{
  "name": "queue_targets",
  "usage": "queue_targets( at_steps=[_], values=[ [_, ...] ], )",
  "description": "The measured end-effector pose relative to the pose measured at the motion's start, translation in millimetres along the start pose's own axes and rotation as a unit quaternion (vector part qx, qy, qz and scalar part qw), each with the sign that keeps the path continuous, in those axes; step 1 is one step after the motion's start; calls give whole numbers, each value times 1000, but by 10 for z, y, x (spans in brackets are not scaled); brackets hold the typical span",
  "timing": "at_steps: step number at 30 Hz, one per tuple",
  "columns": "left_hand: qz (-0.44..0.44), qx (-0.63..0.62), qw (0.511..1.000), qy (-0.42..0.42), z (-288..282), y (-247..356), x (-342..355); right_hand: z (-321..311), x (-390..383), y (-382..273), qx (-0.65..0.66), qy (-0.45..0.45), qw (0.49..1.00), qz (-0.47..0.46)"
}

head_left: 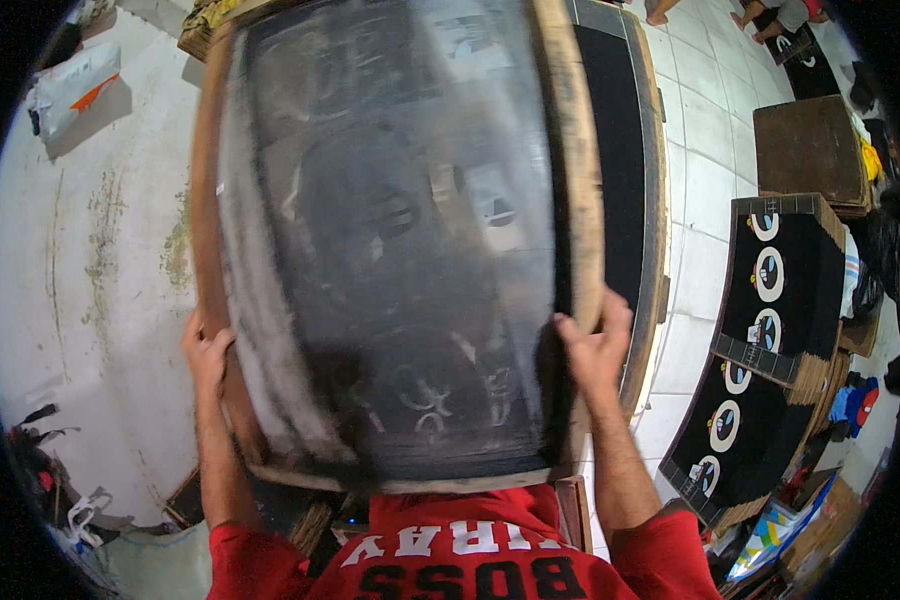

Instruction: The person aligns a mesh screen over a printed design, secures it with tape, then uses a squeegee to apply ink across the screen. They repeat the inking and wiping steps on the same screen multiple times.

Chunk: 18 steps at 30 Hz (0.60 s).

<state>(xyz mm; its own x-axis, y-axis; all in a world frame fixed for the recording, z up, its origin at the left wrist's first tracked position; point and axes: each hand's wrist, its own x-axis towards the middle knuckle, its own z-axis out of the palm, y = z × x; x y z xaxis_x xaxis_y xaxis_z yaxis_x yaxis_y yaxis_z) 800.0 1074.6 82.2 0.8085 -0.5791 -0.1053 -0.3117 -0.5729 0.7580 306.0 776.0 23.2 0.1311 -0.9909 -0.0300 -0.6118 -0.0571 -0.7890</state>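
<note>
A large screen-printing frame [400,260] fills the middle of the view, raised in front of my chest. Its dark mesh is smeared with grey and bears faint printed shapes; a worn wooden border surrounds it. My left hand [208,352] grips the left wooden side near its lower end, thumb on the face. On the opposite side my right hand [598,345] is wrapped round the wood at about the same height. The far end of the frame runs to the top edge of the view. Partly hidden behind its right side lies a board with black cloth [615,160].
To the right stand stacked boards with black cloth [795,270] printed with white rings, and a brown board stack [808,150]. A grey plastic bag [78,92] lies far left against a stained white surface. Another person's feet [660,14] show at the top right, on white floor tiles [705,175].
</note>
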Motion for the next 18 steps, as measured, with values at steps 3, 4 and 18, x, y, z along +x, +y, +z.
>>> queue_targets(
  at_steps=[3,4,18],
  values=[
    [67,-12,998,-9,767,201,192,-422,307,278,20,17,999,45],
    [77,-31,997,-10,975,251,229,-525,405,350,37,25,997,66],
    [122,43,991,-18,1590,475,279,-809,685,754,-39,16,997,72]
  ],
)
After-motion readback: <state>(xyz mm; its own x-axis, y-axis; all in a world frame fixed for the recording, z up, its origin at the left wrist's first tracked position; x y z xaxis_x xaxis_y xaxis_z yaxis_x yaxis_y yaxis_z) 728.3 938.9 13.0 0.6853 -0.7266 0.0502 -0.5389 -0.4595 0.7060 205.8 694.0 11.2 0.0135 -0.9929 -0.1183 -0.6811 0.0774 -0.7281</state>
